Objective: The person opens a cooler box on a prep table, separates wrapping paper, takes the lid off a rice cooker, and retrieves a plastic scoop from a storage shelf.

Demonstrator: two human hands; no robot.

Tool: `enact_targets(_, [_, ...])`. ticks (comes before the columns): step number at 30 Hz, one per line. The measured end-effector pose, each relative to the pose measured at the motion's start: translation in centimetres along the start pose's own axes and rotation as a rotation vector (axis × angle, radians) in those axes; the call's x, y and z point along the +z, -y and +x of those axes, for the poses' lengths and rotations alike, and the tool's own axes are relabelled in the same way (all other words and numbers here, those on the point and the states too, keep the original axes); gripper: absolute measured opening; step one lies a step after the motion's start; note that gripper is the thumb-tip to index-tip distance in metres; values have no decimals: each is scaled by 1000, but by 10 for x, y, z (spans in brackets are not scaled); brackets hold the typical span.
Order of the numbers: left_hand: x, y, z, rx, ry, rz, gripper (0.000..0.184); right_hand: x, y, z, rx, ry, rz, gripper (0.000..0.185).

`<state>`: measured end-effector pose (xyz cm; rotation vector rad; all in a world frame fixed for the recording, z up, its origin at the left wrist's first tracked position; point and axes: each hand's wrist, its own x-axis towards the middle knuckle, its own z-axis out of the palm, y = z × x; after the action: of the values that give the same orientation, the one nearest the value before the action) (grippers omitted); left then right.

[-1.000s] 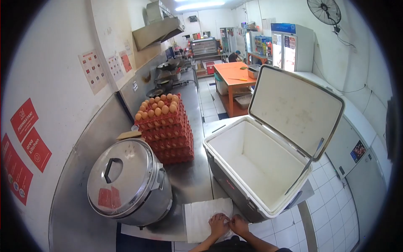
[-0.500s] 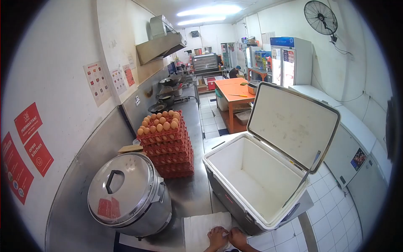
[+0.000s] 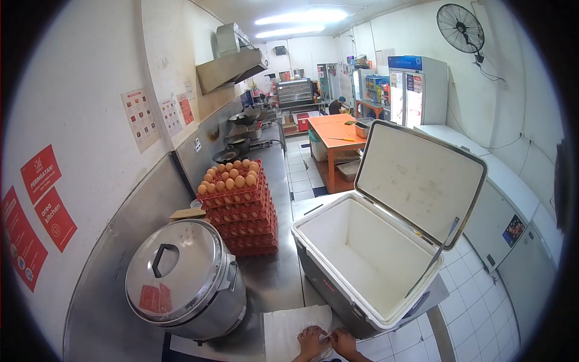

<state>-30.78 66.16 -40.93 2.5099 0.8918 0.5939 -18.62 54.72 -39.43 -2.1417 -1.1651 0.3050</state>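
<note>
At the bottom of the view, my left hand (image 3: 312, 341) lies over a stack of whitish sheets (image 3: 282, 329), its fingers bent at the right edge. My right hand (image 3: 343, 341) is just beside it, fingers curled. Between the two hands shows a bit of pale, thin material, pinched at the fingertips. An open cooler box (image 3: 329, 288) with a white inside stands right above my right hand, its lid (image 3: 422, 178) tilted up. To the left of the sheets is a large metal pot with a lid (image 3: 181, 265).
Stacked red trays of eggs (image 3: 244, 220) stand on the steel counter (image 3: 271, 280) behind the pot. Beyond the cooler are an orange table (image 3: 332, 130), a glass-door fridge (image 3: 416, 90) and chest freezers (image 3: 500, 199). Another person (image 3: 338, 107) is far back.
The view has tilted up, so my hands and the counter sit lower in the frame. My hands stay close together at the sheets' right edge.
</note>
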Motion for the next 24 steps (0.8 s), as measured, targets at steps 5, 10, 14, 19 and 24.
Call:
enact_targets(5, [-5,-2,0,8,42,0,31,-2,-4,-4,73,24,83,14])
enact_targets(10, [-10,-7,3,-7,66,15,29,-10,3,-9,39,29,-3,12])
enact_targets(14, [-7,-4,2,-7,48,0,26,11,-10,-2,-28,-9,-47,17])
enact_targets(19, [-2,1,1,-31,47,-28,23,13,-2,13,202,141,-72,23])
enact_targets(24, [-5,3,-2,-50,42,-86,22,13,1,14,196,116,-51,24])
